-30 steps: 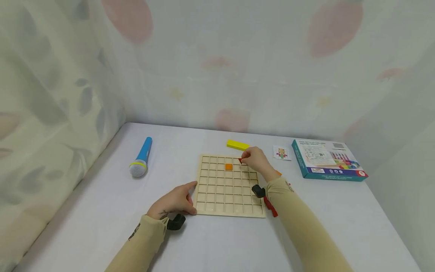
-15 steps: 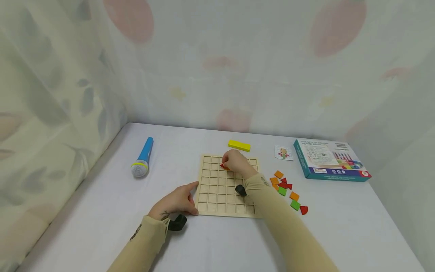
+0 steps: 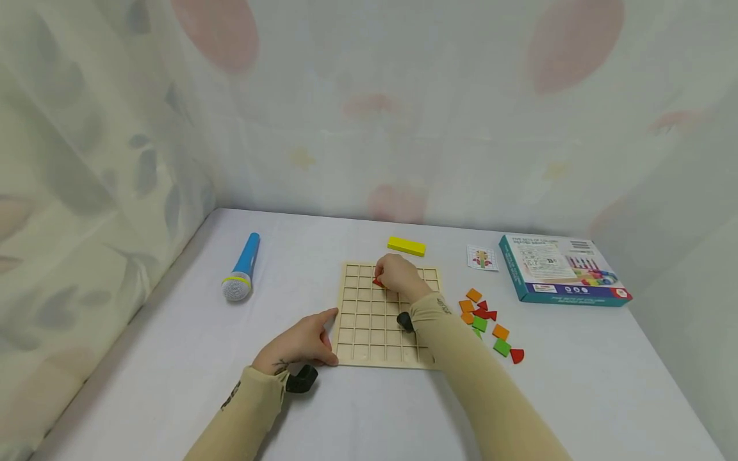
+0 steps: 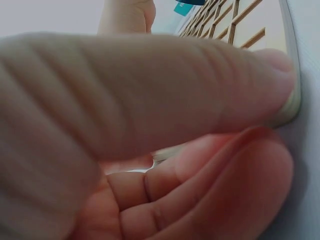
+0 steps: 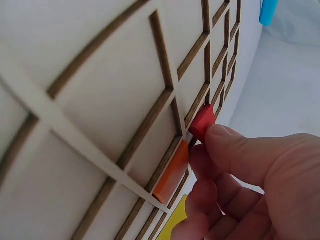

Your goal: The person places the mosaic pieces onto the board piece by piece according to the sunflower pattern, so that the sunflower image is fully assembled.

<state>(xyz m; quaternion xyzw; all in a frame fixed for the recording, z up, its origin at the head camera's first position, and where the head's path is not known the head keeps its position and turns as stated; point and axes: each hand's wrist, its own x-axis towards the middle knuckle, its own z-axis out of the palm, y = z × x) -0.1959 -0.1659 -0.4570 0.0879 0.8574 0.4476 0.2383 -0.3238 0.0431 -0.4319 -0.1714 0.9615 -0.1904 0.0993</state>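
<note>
A pale wooden board (image 3: pixel 369 339) divided into a grid of square cells lies on the table. My left hand (image 3: pixel 298 340) rests along its left side, the straight index finger and the thumb touching the edge. In the left wrist view, the thumb (image 4: pixel 200 95) presses the board's corner. Over the upper part of the board, my right hand (image 3: pixel 399 276) pinches a small red tile (image 5: pixel 202 122) between thumb and index finger. The red tile is at a cell beside an orange square tile (image 5: pixel 172 175) set in the grid. The fingers partly hide the red tile.
Orange, green and red loose tiles (image 3: pixel 501 347) lie right of the board. Behind it are a yellow block (image 3: pixel 406 246) and a small pattern card (image 3: pixel 482 258). A printed box (image 3: pixel 562 269) is at the back right, and a blue toy microphone (image 3: pixel 242 266) on the left.
My right hand has moved left across the board with the red tile, from the upper right to beside the orange tile, then nearly stopped. The left hand keeps its place.
</note>
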